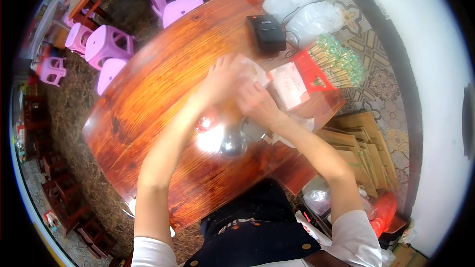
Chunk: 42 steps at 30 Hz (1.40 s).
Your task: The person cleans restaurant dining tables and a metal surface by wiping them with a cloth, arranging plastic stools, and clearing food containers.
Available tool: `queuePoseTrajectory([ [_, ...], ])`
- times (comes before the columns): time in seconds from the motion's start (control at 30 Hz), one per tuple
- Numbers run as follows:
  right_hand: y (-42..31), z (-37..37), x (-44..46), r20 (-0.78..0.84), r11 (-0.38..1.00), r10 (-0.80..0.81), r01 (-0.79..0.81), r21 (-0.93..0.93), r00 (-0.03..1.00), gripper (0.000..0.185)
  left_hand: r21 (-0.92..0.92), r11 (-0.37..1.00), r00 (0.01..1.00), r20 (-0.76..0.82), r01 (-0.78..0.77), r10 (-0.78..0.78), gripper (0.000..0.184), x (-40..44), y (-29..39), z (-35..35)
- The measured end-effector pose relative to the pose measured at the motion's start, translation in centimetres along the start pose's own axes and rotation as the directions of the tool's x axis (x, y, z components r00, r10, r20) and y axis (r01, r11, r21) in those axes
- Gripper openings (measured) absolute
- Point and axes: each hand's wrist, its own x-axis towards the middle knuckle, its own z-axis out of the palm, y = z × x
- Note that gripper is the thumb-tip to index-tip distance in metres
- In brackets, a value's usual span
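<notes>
Over the wooden table (148, 99), my left hand (222, 76) is at the left side of a thin white sheet (253, 70), paper by its look. Its fingers are smeared, so their grip is unclear. My right hand (256, 101) has its bent fingers closed at the sheet's lower edge. Just to the right lies a stack of white papers with a pink border (288, 85), apart from the sheet. Nearer my body, a dark, glossy round object (232, 143) stands on the table beside a bright reflection.
A black device with a cable (267, 33) sits at the far edge. At the right, a red basket (310, 71) holds many green-topped sticks (339, 59). Clear plastic bags (314, 22), flattened cardboard (363, 141) and purple stools (106, 44) surround the table.
</notes>
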Motion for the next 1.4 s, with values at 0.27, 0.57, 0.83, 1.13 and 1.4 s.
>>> queuePoseTrajectory([
  [0.27,1.0,-0.9,-1.6,0.020,0.819,0.423,-0.392,0.420,0.906,0.028,-0.497,0.837,0.957,0.273,0.228,-0.098,0.027,0.9,-3.8,-0.8],
  [0.57,1.6,-1.4,-4.2,0.274,0.544,0.690,-0.730,0.413,0.669,0.067,-0.693,0.513,0.855,0.324,0.506,-0.405,0.047,-0.1,-3.3,-0.3],
  [0.83,0.5,2.5,-1.4,0.175,0.066,0.902,-0.525,0.848,0.396,0.031,-0.756,0.465,0.859,0.245,0.460,-0.450,0.055,-3.9,-6.7,1.1],
  [1.13,-12.0,-18.0,-15.7,-0.013,-0.012,0.993,-0.205,0.979,-0.120,0.032,-0.773,0.583,0.937,0.040,0.249,-0.347,0.043,-17.4,-2.7,-1.3],
  [1.4,-39.7,-27.0,-41.3,0.020,-0.314,0.559,-0.190,0.930,-0.829,0.041,-0.744,0.641,0.982,0.161,0.188,-0.101,0.024,-24.5,3.0,3.1],
])
